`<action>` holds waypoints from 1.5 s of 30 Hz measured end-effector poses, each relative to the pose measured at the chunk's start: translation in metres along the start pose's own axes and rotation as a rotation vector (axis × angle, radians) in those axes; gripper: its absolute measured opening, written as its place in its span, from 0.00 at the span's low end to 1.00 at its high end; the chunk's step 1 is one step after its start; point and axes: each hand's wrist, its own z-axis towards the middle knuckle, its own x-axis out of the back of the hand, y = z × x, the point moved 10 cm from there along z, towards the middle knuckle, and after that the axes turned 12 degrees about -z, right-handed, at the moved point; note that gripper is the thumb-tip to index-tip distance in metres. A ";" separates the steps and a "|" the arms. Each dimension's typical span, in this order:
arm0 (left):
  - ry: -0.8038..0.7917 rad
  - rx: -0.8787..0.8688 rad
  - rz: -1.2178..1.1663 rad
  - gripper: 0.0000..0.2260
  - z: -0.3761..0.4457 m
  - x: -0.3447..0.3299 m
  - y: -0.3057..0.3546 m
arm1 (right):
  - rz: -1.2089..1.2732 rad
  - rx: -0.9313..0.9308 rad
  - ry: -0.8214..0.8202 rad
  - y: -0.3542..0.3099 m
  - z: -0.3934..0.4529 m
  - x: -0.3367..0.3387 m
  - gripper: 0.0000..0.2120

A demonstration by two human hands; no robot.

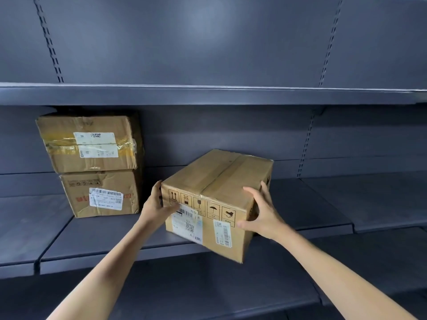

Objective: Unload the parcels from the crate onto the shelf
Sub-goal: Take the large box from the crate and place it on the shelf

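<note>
— What was the setting?

— Dark grey metal shelving with a slotted back panel. On the middle shelf, toward its left end, two taped cardboard parcels sat stacked, one on the other.

— And the parcel in hand?

— A third cardboard parcel sat skewed at the shelf's front edge, its near corner overhanging the lip. The left hand gripped its left front corner, fingers curled round the side, thumb across the label. The right hand clasped the right front corner, fingers spread over the top, thumb on the front face.

— How would it handle?

— Stiff and boxy, I judged, needing both hands, so perhaps moderately heavy. It bore a glass symbol and up-arrows, so the contents could be fragile; best kept upright and slid, not dropped. Opposite corners or sides looked the soundest hold, as tape and cardboard seemed fairly smooth.

— Anything hidden?

— The crate was out of view. The parcel's underside and far side were unseen, the label text was too small to read, and I couldn't tell how much of the base rested on the shelf.
</note>
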 end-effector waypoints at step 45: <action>0.191 -0.096 0.013 0.30 -0.061 0.011 0.011 | 0.290 -0.150 0.220 0.020 0.016 -0.022 0.43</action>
